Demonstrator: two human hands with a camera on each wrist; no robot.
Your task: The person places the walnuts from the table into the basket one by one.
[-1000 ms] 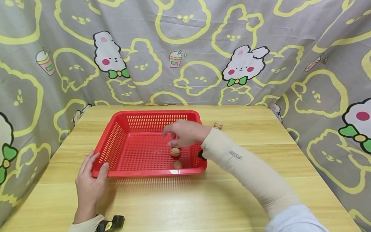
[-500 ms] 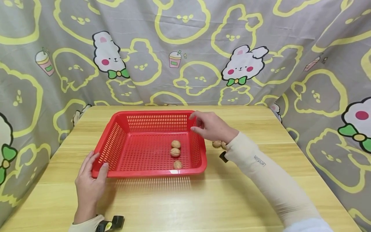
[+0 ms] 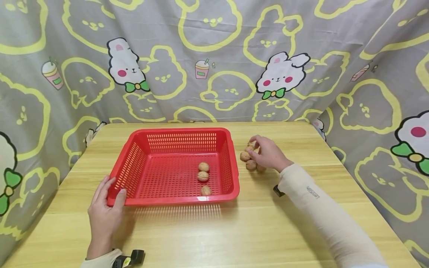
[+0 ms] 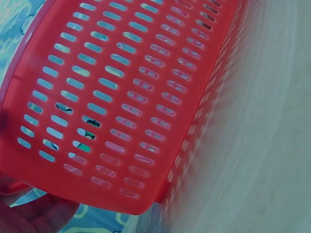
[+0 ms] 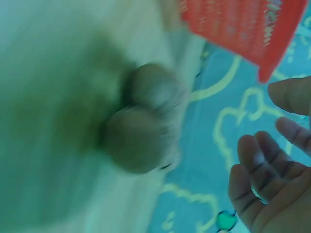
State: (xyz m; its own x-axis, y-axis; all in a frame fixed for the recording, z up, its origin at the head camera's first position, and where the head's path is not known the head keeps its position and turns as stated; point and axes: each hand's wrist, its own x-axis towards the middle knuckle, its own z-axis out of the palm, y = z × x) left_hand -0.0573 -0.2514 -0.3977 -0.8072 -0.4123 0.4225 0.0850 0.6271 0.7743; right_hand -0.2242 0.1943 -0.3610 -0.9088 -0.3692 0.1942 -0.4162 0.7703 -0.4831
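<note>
A red plastic basket point(image 3: 181, 203) with slotted walls stands on the wooden table. Three walnuts point(image 3: 203, 176) lie on its floor, towards the right side. At the basket's near left corner my left hand point(image 3: 105, 214) grips the rim, thumb over the front edge. Part of that hand point(image 4: 39, 216) also shows below the basket's wall point(image 4: 109, 92) in the left wrist view. Right of the basket, my right hand point(image 3: 268, 152) hovers over several walnuts point(image 3: 245, 156) and partly hides them. In the right wrist view its fingers point(image 5: 250, 153) are loosely bent, holding nothing, beside blurred walnuts point(image 5: 136, 138).
The wooden table point(image 3: 187, 238) extends in front of the basket and to its right. A patterned grey curtain point(image 3: 214, 93) hangs behind the table and along both sides. Black devices are strapped to both wrists, the left one point(image 3: 136, 257) near the table's front.
My right hand has moved right, from above the basket's inside, over its right rim to the walnuts on the table. The left hand has stayed on the corner.
</note>
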